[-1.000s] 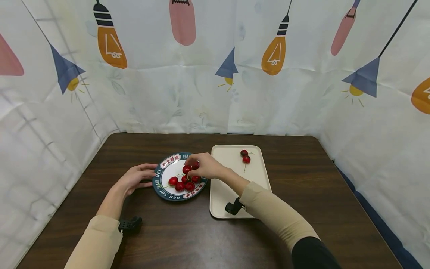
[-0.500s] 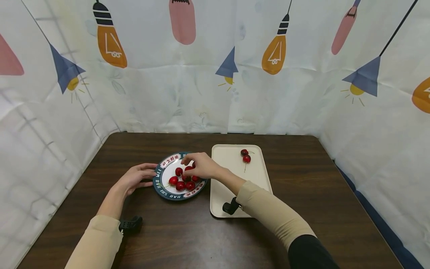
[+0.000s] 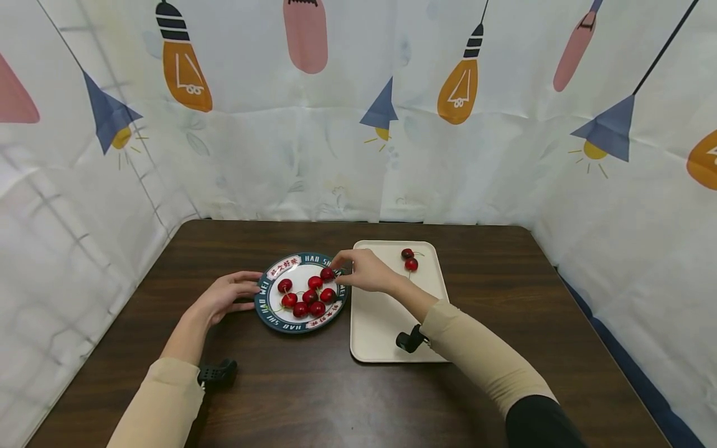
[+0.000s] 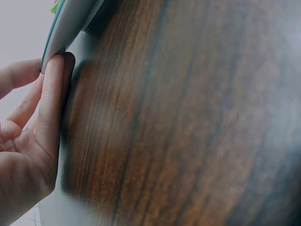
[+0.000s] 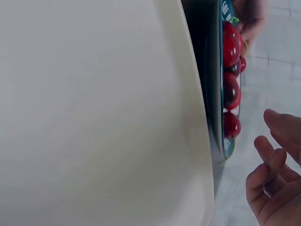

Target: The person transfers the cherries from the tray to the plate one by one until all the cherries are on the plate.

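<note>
In the head view, a round plate (image 3: 262, 314) with a dark teal lettered rim carries several red cherries (image 3: 310, 297). My left hand (image 3: 226, 295) touches the plate's left rim with extended fingers; in the left wrist view, its fingertips (image 4: 55, 63) meet the plate's edge. My right hand (image 3: 366, 272) hovers over the gap between plate and tray, thumb and fingers apart. One cherry (image 3: 327, 274) lies on the plate just beside its fingertips. The right wrist view shows nothing between the fingers of that hand.
A cream rectangular tray (image 3: 386, 336) lies right of the plate, partly under my right forearm. Two cherries (image 3: 409, 259) with stems sit at its far end. Both stand on a dark wood table (image 3: 291, 398), with a printed curtain (image 3: 336, 155) behind.
My right hand has drawn back to the right, off the cherries toward the tray. One cherry has shifted to the left side of the plate. My left hand stays at the rim.
</note>
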Action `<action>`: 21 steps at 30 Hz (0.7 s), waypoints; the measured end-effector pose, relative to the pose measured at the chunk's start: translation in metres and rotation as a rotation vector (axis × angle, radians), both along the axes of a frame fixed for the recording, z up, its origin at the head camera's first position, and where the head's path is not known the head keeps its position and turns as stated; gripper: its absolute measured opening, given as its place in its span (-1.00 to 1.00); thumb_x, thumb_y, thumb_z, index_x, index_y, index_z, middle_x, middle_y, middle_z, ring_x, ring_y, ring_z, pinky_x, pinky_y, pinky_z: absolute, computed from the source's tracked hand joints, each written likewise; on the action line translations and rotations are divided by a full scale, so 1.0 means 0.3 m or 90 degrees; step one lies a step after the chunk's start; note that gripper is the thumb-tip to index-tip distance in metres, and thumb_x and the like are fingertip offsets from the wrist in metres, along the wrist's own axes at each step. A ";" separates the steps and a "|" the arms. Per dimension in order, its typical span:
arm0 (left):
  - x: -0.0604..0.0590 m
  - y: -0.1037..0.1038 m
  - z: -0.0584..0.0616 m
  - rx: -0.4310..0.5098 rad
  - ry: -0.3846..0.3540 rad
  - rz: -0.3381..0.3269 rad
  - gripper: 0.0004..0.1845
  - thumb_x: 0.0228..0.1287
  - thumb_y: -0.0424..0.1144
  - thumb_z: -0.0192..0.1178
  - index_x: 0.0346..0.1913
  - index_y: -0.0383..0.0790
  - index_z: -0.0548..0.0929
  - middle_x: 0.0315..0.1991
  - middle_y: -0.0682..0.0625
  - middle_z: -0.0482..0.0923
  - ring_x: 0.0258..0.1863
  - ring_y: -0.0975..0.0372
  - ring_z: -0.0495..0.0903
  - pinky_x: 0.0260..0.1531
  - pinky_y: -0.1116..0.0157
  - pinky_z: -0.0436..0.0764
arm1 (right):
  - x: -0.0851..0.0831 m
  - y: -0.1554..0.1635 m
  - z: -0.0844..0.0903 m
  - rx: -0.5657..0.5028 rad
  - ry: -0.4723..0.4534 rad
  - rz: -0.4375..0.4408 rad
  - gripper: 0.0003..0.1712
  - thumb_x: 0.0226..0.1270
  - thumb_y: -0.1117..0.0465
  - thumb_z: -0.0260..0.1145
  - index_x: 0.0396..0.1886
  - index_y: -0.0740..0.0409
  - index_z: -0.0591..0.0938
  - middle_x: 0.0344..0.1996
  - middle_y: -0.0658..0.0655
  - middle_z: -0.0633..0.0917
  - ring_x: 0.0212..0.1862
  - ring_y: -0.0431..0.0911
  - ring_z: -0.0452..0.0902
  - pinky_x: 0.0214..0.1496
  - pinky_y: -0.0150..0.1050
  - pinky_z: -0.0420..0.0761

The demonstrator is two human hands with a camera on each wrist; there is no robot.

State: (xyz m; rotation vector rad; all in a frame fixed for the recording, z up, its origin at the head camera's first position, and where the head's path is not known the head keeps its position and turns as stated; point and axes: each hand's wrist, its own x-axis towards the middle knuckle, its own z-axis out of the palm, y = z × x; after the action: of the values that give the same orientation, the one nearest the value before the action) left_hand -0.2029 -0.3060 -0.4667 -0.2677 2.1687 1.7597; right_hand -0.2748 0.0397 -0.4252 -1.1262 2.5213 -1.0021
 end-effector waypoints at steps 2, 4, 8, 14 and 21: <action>0.000 -0.001 0.000 0.002 0.001 0.000 -0.37 0.54 -0.21 0.17 0.54 -0.35 0.27 0.43 -0.36 0.24 -0.04 0.20 0.60 -0.01 0.22 0.71 | -0.006 0.032 -0.002 -0.001 0.003 -0.012 -0.65 0.33 0.28 0.47 0.07 0.25 0.69 -0.04 0.19 0.73 0.06 0.09 0.61 0.10 -0.08 0.63; 0.000 -0.001 0.001 0.003 0.001 -0.001 -0.37 0.54 -0.22 0.17 0.54 -0.35 0.27 0.42 -0.36 0.25 -0.04 0.20 0.60 -0.01 0.22 0.71 | -0.013 0.066 -0.004 -0.004 0.001 -0.026 -0.66 0.32 0.28 0.48 0.06 0.25 0.69 -0.06 0.19 0.73 0.07 0.10 0.60 0.16 -0.02 0.61; -0.001 -0.001 0.003 0.002 0.003 0.000 -0.37 0.54 -0.22 0.17 0.53 -0.35 0.27 0.41 -0.35 0.26 -0.05 0.21 0.60 -0.01 0.22 0.71 | -0.027 0.135 -0.008 -0.006 -0.002 -0.056 -0.67 0.32 0.28 0.47 0.06 0.24 0.70 -0.06 0.17 0.73 0.09 0.12 0.60 0.20 0.04 0.59; -0.003 -0.002 0.000 0.006 0.003 0.000 -0.37 0.54 -0.23 0.17 0.53 -0.37 0.27 0.40 -0.33 0.27 -0.05 0.22 0.60 0.00 0.22 0.71 | -0.044 0.230 -0.014 -0.021 -0.003 -0.091 -0.65 0.32 0.29 0.47 0.06 0.30 0.68 -0.05 0.23 0.72 0.10 0.15 0.59 0.16 0.06 0.58; -0.004 -0.003 -0.002 0.011 0.002 0.000 -0.38 0.55 -0.24 0.15 0.54 -0.37 0.26 0.40 -0.33 0.27 -0.05 0.23 0.60 0.00 0.23 0.71 | -0.050 0.324 -0.018 -0.028 0.027 -0.121 -0.68 0.31 0.32 0.46 0.03 0.32 0.69 -0.07 0.26 0.73 -0.10 0.08 0.58 -0.08 -0.11 0.55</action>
State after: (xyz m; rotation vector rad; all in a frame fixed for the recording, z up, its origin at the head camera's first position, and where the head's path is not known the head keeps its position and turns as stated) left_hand -0.2041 -0.3070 -0.4673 -0.2613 2.1536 1.7796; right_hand -0.2898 0.1370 -0.4306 -0.9422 2.6936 -1.0959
